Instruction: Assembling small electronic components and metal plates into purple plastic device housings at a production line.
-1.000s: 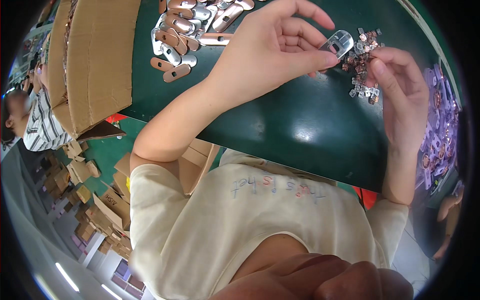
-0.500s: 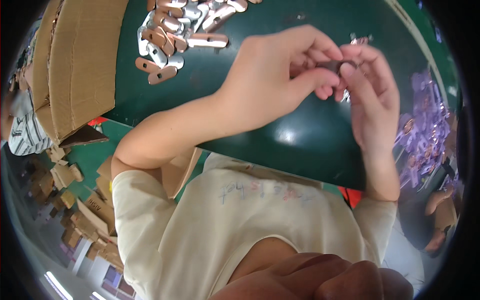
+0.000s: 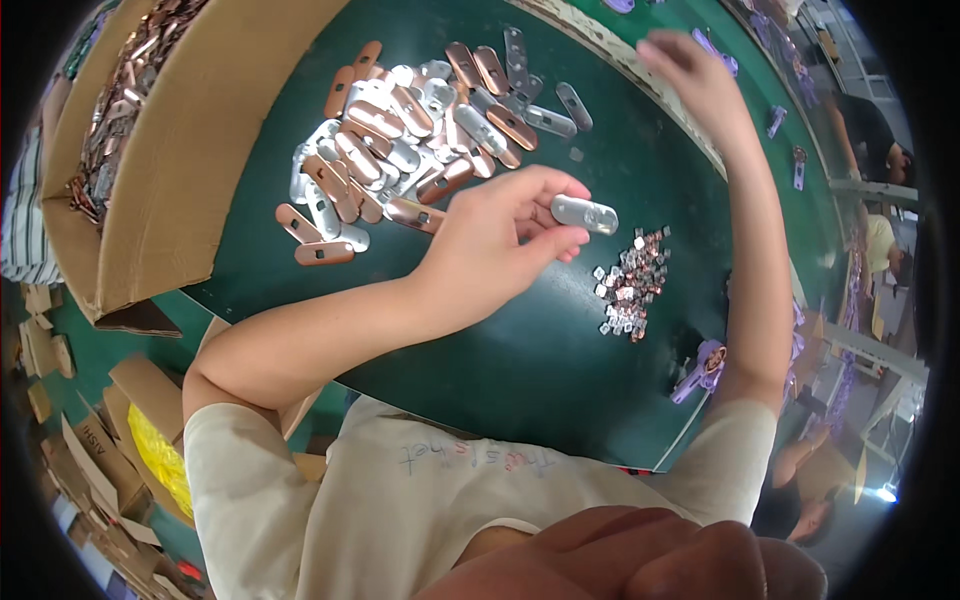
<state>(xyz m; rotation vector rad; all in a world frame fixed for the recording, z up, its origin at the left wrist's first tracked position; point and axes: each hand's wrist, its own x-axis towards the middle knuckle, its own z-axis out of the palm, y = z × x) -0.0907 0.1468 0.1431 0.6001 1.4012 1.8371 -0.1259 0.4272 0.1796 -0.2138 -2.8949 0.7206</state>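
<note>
Moved: right hand (image 3: 700, 88), away from left hand (image 3: 495, 235) to near the dark green tabletop (image 3: 480, 370)'s far edge.
Right fingers: loosely curled; cannot tell whether they pinch anything.
Left fingers: pinching a silver oblong metal plate (image 3: 585, 214).
Plate: above the tabletop, near tiny square metal pieces (image 3: 628, 293).

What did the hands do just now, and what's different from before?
The right hand left the left hand, where their fingers had met, and swung forward and right, past the edge of the green table. I can't tell if it holds anything. The left hand still holds a silver plate; the small metal bits are still piled on the table.
</note>
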